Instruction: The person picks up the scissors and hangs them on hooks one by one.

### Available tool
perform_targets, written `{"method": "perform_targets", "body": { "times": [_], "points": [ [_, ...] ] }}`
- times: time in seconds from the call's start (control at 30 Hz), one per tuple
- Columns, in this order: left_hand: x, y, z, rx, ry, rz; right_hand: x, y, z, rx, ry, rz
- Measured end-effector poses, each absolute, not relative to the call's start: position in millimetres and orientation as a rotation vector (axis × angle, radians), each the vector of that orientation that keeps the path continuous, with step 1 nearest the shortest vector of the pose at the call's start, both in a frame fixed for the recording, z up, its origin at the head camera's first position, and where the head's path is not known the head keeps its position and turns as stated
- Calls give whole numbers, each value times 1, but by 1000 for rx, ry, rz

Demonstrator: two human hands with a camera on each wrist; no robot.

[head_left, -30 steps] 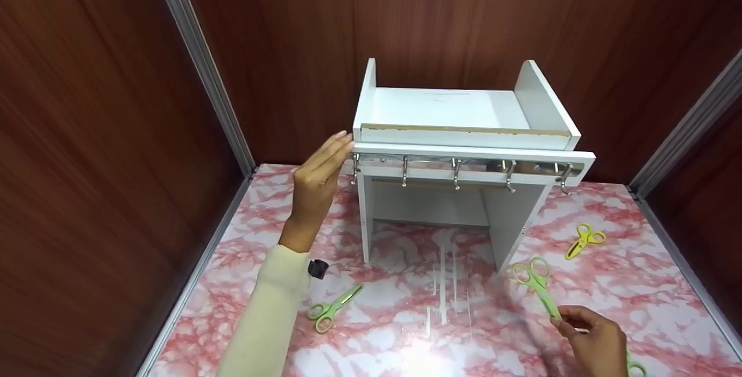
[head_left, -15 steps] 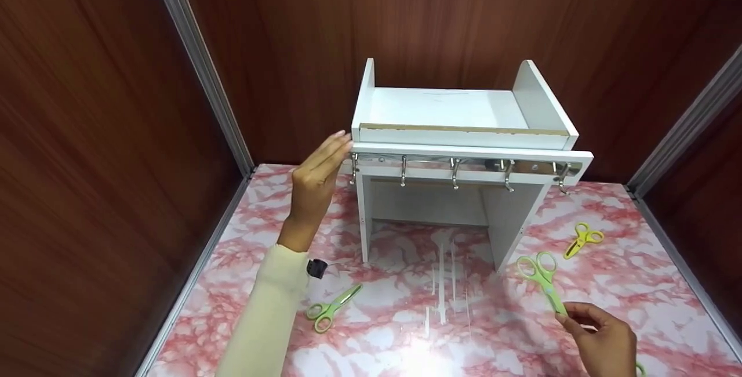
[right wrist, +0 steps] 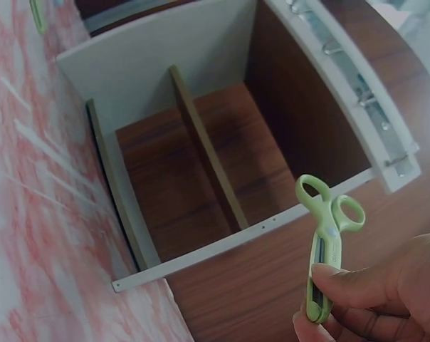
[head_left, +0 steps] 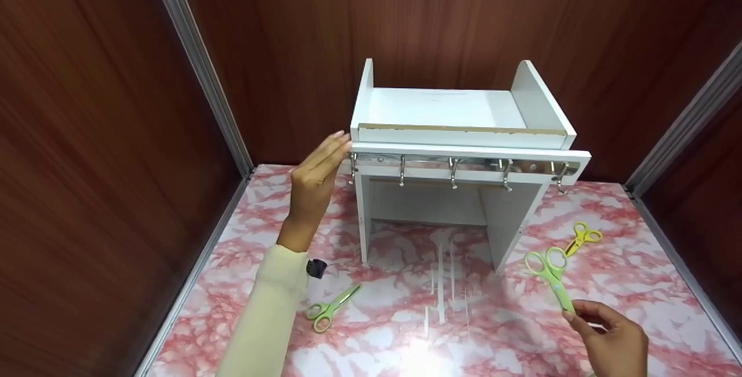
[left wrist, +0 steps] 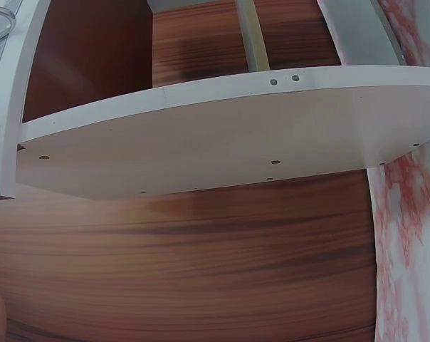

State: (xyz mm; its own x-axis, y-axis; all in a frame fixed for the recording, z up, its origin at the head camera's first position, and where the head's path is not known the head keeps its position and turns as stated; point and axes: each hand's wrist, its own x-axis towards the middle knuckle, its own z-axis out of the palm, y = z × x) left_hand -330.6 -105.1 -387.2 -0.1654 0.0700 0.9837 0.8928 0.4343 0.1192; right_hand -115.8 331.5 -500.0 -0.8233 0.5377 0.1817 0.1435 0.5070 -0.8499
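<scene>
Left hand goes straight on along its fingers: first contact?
Likely the shelf, at its left side by the end of the hook rail. The left hand looks right at that edge; depth leaves touching unclear.

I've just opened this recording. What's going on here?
A person is handling scissors at a white shelf unit with a hook rail across its front. Their right grip pinches a pair of green scissors by the blade end, handles pointing away, apart from the hooks. Their left grip is at the rail's left end, fingers straight. On the marbled table, another green pair lies to the left and yellow scissors to the right.
</scene>
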Motion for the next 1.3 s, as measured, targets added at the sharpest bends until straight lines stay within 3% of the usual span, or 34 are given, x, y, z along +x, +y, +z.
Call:
{"method": "perform_targets", "body": {
  "times": [0.47, 1.3],
  "points": [
    [-331, -104, -387, -875, -1567, -929, -113, 330, -486, -621, -2282, 1295],
    [-331, -104, -389, -861, -1560, -947, -114, 320, -464, -486, -2202, 1298]
  ]
}}
